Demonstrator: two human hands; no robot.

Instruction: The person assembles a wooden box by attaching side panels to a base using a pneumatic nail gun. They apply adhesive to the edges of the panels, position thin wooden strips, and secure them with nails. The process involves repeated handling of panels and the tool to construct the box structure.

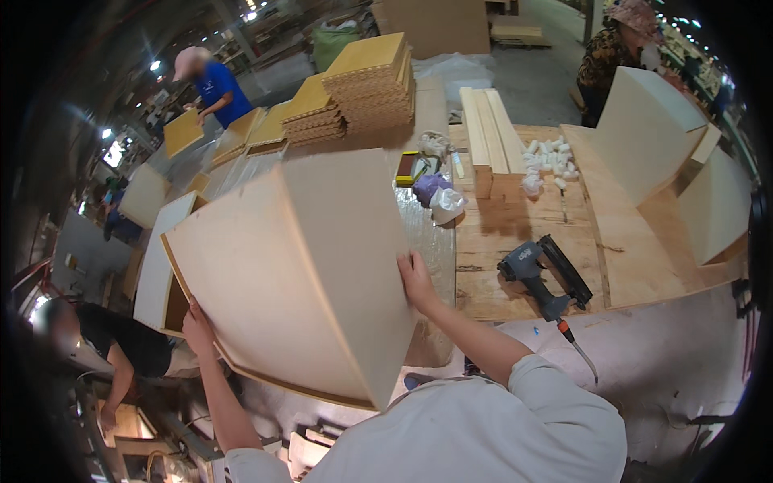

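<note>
A large pale wooden box (266,282) with thin tan edges tilts in front of me, and it takes up the middle of the view. My left hand (197,328) grips its lower left edge, fingers curled around the rim. At the opposite side, my right hand (415,280) is closed on the far right edge, the thumb against the outer face and some fingers hidden behind. A dark nail gun (527,270) with an air hose lies on the wooden tabletop (491,290) to the right of my right hand.
Stacked yellow-brown panels (366,80) stand behind the box. Pale wood strips (487,129), small white pieces (551,157) and crumpled plastic bags (439,197) lie on the table. More pale boxes (652,133) sit at right. Co-workers (221,88) are beyond and at left.
</note>
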